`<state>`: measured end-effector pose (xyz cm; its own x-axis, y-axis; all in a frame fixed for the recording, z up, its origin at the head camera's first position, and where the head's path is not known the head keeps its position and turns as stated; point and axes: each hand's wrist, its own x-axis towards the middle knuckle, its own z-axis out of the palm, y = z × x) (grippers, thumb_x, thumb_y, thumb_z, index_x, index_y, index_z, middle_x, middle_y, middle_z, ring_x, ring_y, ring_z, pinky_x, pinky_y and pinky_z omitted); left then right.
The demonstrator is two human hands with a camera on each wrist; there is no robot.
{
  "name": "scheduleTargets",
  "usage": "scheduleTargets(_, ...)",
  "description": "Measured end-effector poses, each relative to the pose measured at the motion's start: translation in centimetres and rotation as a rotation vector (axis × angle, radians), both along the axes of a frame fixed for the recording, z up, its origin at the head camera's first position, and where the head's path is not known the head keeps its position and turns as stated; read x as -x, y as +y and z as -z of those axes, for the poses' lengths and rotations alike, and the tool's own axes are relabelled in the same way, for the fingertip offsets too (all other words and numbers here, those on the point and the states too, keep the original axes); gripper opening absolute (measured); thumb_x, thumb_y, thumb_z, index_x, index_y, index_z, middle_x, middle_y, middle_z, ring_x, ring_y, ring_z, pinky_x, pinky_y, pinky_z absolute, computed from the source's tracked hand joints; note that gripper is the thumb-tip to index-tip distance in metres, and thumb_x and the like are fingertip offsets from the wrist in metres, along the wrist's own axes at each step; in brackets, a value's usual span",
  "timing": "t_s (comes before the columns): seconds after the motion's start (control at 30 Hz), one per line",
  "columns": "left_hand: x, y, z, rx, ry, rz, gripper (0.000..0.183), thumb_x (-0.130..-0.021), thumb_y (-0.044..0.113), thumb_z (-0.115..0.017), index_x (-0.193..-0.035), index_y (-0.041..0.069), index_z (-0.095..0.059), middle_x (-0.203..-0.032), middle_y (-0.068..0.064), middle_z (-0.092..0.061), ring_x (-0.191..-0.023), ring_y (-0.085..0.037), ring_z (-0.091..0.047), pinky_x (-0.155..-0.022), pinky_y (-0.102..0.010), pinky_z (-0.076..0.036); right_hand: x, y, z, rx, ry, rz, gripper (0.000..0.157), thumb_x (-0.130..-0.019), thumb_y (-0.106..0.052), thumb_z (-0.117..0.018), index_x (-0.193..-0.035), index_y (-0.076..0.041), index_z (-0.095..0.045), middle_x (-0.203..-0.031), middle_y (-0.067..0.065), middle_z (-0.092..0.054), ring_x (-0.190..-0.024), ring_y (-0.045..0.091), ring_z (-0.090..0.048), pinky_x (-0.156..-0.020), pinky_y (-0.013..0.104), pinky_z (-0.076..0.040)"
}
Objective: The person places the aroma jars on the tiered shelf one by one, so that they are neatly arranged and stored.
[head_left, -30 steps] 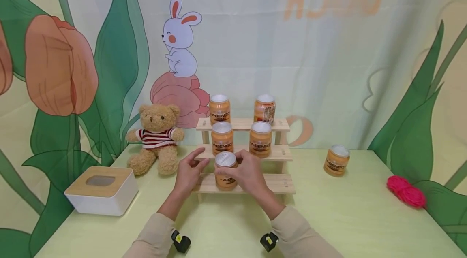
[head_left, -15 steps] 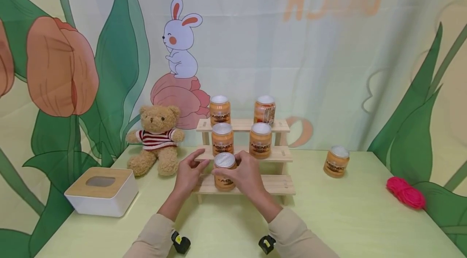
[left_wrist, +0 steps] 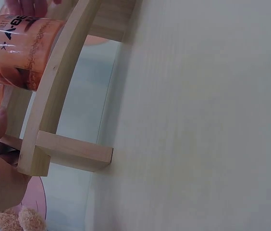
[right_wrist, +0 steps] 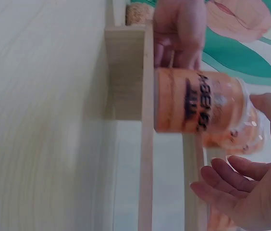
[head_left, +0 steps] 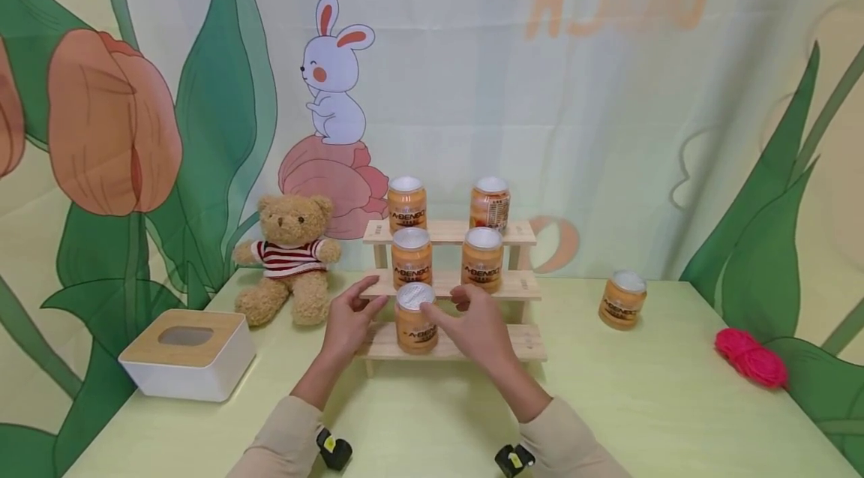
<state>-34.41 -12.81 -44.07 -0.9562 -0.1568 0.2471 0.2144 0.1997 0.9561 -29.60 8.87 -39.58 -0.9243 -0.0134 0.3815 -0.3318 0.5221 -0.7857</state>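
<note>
An orange jar (head_left: 416, 320) with a silver lid stands upright on the lowest step of the three-step wooden rack (head_left: 486, 339), left of its middle. My right hand (head_left: 481, 328) is beside it with fingers spread; in the right wrist view the thumb (right_wrist: 270, 108) is close to the lid and the other fingers are apart from the jar. At the rack's left end, my left hand (head_left: 349, 324) holds its side, some fingertips hidden behind the wood. Similar jars stand on the middle step (head_left: 412, 260) and top step (head_left: 407, 204).
Another orange jar (head_left: 622, 300) stands on the table to the right, near a pink yarn skein (head_left: 751, 356). A teddy bear (head_left: 289, 257) and a white tissue box (head_left: 189, 354) with a wooden lid are at the left. A printed curtain (head_left: 445, 88) hangs behind.
My right hand has let go of the jar on the lowest step and moved slightly right, fingers opening. The jar has shifted very little; my left hand stays at the rack.
</note>
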Motion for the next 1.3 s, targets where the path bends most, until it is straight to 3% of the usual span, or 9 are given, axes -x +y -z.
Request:
scheduleTargets(0.3,-0.1,0.1,0.1,0.012,0.008,-0.003,0.043,-0.094,0.012,-0.072,-0.135,0.011,-0.063,-0.092,-0.013,-0.072,-0.09,-0.039,-0.063,-0.057,-0.022,-0.045,-1.0,3.5,-1.8,0.026,0.174,0.053,0.042,-0.086,-0.031,-0.081,-0.108,0.002,-0.07,-0.102,0.014,-0.071,-0.092,0.029,-0.066,-0.076,0.043,-0.055)
scheduleTargets(0.43,-0.1,0.0,0.1,0.006,0.009,0.001,0.042,-0.094,0.012,-0.072,-0.135,0.011,-0.064,-0.091,-0.013,-0.072,-0.091,-0.04,-0.063,-0.057,-0.022,-0.044,-1.0,5.2,-3.2,0.033,0.24,0.082,0.038,-0.087,-0.026,-0.079,-0.109,0.004,-0.07,-0.103,0.017,-0.071,-0.092,0.032,-0.068,-0.074,0.045,-0.056)
scheduleTargets(0.73,0.0,0.0,0.1,0.011,0.016,-0.007,0.041,-0.094,0.012,-0.071,-0.134,0.011,-0.064,-0.092,-0.013,-0.072,-0.092,-0.039,-0.063,-0.057,-0.022,-0.043,-0.7,9.0,-5.0,0.067,0.251,0.198,0.036,-0.091,-0.023,-0.073,-0.113,0.004,-0.068,-0.105,0.018,-0.071,-0.095,0.031,-0.068,-0.079,0.047,-0.056)
scheduleTargets(0.97,0.0,0.1,0.0,0.011,0.005,-0.007,0.042,-0.094,0.013,-0.071,-0.136,0.011,-0.064,-0.093,-0.013,-0.072,-0.091,-0.037,-0.063,-0.057,-0.021,-0.042,0.5,12.1,-4.3,0.08,0.218,0.332,0.04,-0.091,-0.025,-0.071,-0.115,0.006,-0.067,-0.108,0.021,-0.069,-0.098,0.034,-0.065,-0.083,0.045,-0.051)
scheduleTargets(1.13,0.1,0.1,0.1,0.006,0.003,-0.006,0.042,-0.094,0.013,-0.071,-0.136,0.012,-0.063,-0.091,-0.013,-0.07,-0.089,-0.037,-0.061,-0.054,-0.021,-0.039,2.0,14.2,-2.8,0.104,0.237,0.469,0.04,-0.089,-0.023,-0.071,-0.114,0.008,-0.066,-0.109,0.023,-0.068,-0.1,0.037,-0.064,-0.085,0.046,-0.046)
scheduleTargets(1.3,0.0,0.1,0.1,0.014,0.003,-0.007,0.042,-0.094,0.013,-0.071,-0.136,0.011,-0.063,-0.091,-0.013,-0.071,-0.082,-0.025,-0.062,-0.057,-0.021,-0.043,2.7,16.4,-0.8,0.136,0.194,0.556,0.045,-0.089,-0.025,-0.073,-0.118,0.008,-0.064,-0.114,0.024,-0.065,-0.106,0.039,-0.059,-0.092,0.051,-0.043)
